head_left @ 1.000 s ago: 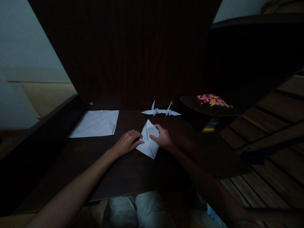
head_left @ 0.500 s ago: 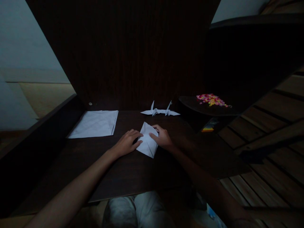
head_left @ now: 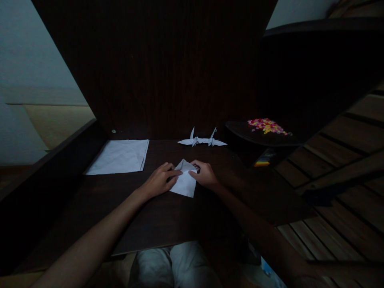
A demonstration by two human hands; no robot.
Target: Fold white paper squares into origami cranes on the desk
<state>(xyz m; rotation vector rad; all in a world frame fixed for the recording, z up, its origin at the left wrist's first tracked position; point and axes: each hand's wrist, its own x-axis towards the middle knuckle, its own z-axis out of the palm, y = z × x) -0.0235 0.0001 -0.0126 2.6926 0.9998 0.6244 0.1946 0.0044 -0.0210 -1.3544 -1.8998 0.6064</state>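
A small folded sheet of white paper (head_left: 183,187) lies between my hands on the dark desk, its far corner raised to a point. My left hand (head_left: 162,178) grips its left side, thumb and forefinger on the top face. On the right edge, my right hand (head_left: 204,174) pinches the paper with the thumb on top and the other fingers curled, partly hidden behind. Just beyond stand two white origami cranes (head_left: 202,141), their bodies side by side and wings meeting or overlapping.
A stack of white paper sheets (head_left: 118,157) lies at the desk's left. Small pink, red and yellow pieces (head_left: 268,126) are heaped on a raised corner shelf (head_left: 240,132) at the right. A dark side board (head_left: 54,160) borders the left, and a tall dark panel (head_left: 168,72) the back.
The paper's far part has folded toward me and its far tip sits lower. Both my hands still hold it, with the left fingers shifted slightly inward.
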